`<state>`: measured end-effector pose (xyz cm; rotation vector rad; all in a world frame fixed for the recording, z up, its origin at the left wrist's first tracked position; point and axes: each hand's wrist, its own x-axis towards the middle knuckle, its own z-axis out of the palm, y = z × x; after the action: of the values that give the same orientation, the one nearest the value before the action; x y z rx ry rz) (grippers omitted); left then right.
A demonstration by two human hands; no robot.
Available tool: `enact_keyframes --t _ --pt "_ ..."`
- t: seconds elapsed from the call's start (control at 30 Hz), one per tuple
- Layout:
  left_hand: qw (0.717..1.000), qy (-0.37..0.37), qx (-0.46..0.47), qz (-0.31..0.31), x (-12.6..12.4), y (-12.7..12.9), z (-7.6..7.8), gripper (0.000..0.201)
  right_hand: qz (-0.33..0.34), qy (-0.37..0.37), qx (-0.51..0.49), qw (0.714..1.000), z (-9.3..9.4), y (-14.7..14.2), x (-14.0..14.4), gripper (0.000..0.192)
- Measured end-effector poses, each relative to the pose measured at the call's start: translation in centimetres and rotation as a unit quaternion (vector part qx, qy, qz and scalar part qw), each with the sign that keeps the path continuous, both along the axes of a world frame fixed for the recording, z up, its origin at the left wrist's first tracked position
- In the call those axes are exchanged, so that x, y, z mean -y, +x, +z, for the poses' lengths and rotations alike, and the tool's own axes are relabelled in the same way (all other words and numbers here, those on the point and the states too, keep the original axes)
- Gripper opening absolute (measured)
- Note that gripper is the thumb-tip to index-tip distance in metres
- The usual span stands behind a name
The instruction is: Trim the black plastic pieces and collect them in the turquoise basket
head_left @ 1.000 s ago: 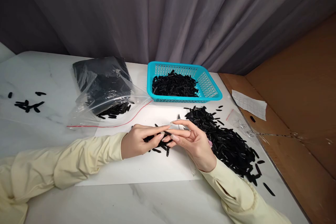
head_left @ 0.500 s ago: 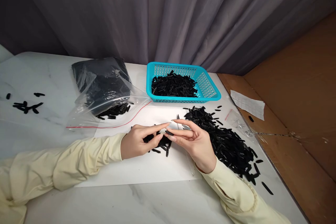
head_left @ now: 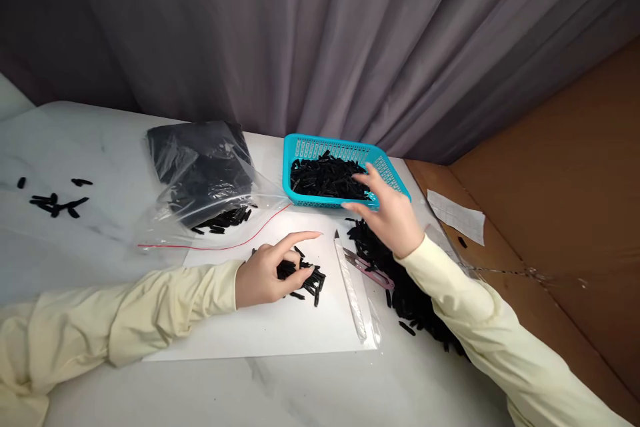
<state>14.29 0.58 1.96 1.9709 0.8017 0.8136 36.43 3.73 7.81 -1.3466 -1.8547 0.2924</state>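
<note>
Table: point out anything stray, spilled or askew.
A few black pieces lie alone at the table's far left, apart from the piles. More spill from the open bag. One lies on the brown surface by the paper slip.

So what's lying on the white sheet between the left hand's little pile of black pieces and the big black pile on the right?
In the head view, a utility knife and pink snips lie side by side there.
</note>
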Motion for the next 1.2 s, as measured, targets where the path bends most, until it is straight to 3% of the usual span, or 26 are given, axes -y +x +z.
enact_keyframes --t 0.1,0.23,0.37,0.57,0.73,0.83,1.0,1.1,1.2 --pt "1.000 -0.007 -0.013 -0.002 0.0 0.0 -0.1 0.053 0.102 0.030 0.126 0.986 -0.1 -2.1 2.3 0.006" --pt "1.000 -0.015 -0.017 -0.010 -0.1 0.0 -0.2 0.061 0.199 0.023 0.153 0.968 -1.0 -5.2 6.1 0.014" --pt "1.000 0.002 -0.027 -0.008 -0.2 0.0 -0.3 0.065 0.234 0.011 0.182 0.955 -2.2 -6.1 6.4 0.026" --pt "0.999 0.025 -0.026 -0.035 -0.3 0.1 -0.4 0.067 0.240 0.038 0.192 0.951 -3.3 -5.7 5.7 0.026" --pt "0.996 0.032 -0.037 -0.070 -0.1 0.0 -0.3 0.065 0.249 -0.013 0.075 0.966 -3.2 -5.3 6.5 0.022" --pt "0.994 0.017 -0.013 -0.105 -0.1 -0.2 -0.4 0.055 0.208 -0.084 -0.040 0.974 -2.8 -4.7 7.2 0.015" --pt "0.987 0.080 0.004 -0.138 -0.3 -0.3 -1.1 0.040 0.138 -0.197 -0.221 0.945 -3.3 -3.5 8.7 0.009" --pt "0.987 0.106 0.030 -0.116 -0.4 -0.3 -1.1 0.031 0.124 -0.214 -0.277 0.928 -4.2 -3.1 9.2 0.011" --pt "0.984 0.140 0.033 -0.103 -0.3 -0.3 -0.7 0.023 0.115 -0.204 -0.283 0.930 -5.0 -3.0 9.5 0.013"
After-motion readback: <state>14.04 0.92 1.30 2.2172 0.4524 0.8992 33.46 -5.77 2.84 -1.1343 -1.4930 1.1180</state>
